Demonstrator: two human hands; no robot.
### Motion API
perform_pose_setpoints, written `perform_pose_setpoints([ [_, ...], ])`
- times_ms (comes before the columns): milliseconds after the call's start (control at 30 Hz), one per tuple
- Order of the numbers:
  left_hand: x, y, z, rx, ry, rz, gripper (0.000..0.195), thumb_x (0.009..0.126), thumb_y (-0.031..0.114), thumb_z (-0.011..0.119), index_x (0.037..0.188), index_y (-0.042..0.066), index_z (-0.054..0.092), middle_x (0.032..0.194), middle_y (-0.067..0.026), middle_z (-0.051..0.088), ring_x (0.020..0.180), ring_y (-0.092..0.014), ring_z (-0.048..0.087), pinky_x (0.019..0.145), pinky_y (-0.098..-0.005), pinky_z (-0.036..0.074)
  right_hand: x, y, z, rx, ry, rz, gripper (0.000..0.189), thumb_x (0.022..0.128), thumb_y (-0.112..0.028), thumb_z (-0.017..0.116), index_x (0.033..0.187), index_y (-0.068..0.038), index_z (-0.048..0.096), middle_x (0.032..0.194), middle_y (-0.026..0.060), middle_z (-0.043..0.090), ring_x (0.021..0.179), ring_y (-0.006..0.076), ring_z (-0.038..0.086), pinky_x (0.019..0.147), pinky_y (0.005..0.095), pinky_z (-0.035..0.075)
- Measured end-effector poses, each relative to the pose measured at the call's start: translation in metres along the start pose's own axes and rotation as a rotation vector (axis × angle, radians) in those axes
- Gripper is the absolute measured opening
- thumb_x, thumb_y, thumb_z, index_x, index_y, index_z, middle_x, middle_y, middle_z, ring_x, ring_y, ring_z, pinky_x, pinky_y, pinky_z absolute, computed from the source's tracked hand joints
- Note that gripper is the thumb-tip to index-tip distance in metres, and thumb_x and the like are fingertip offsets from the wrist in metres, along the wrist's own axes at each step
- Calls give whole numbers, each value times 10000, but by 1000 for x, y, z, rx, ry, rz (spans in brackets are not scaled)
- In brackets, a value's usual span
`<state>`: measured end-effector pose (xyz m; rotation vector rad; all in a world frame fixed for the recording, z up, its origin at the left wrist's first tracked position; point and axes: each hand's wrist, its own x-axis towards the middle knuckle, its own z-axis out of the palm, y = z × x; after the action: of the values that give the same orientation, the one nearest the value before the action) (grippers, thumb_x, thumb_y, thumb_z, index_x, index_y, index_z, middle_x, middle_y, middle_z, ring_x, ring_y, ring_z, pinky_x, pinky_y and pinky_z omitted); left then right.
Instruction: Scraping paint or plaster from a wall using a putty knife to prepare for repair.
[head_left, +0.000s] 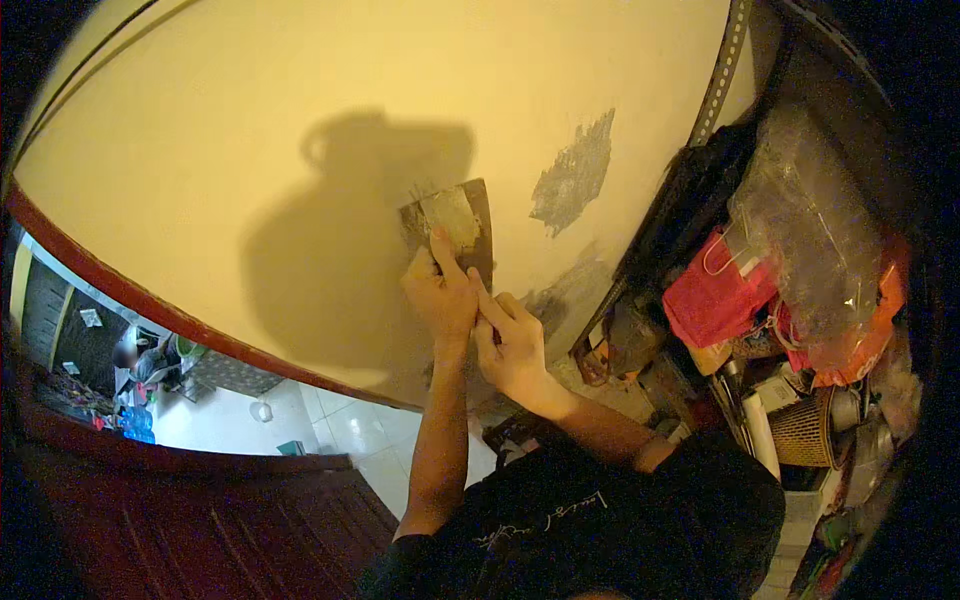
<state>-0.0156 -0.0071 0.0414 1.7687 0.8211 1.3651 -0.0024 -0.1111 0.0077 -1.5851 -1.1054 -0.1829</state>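
Observation:
My left hand (442, 296) grips a wide, dark flat scraper blade (484, 217) in front of a yellow wall (337, 67), one finger laid on the pale putty-like paste (454, 210) on it. Close beside it, my right hand (514, 341) has curled fingers, one reaching the blade's lower part; whether it grips a handle is hidden. A rough grey patch (574, 176) marks the wall right of the blade, and a smeared grey area (574, 281) lies lower down. A large shadow falls on the wall around the blade's left side.
Clutter crowds the right: a red bag (720, 300), clear plastic sheeting (810, 217), a woven basket (802, 431) and a perforated metal strip (724, 75). Beyond the wall's red-brown edge (187, 322), a person (150, 364) sits far below left, near a tiled floor (360, 431). Dark red ribbed sheeting (187, 525) lies lower left.

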Motion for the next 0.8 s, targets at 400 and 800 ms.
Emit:
perform_pose_setpoints([
  [400, 4, 9, 0, -70, 15, 55, 401, 971, 238, 500, 704, -50, 586, 551, -106, 539, 481, -156, 416, 461, -338, 341, 1, 6, 5, -41, -68, 65, 604, 800, -28, 522, 1393, -67, 414, 843, 235, 522, 671, 389, 544, 592, 451, 484],
  [800, 24, 20, 0, 29, 27, 92, 418, 964, 272, 499, 714, -52, 583, 585, -196, 550, 471, -252, 497, 461, -378, 362, 24, 0, 13, -7, 175, -122, 548, 789, 17, 503, 1334, -40, 498, 707, 148, 451, 574, 274, 486, 527, 373, 422],
])
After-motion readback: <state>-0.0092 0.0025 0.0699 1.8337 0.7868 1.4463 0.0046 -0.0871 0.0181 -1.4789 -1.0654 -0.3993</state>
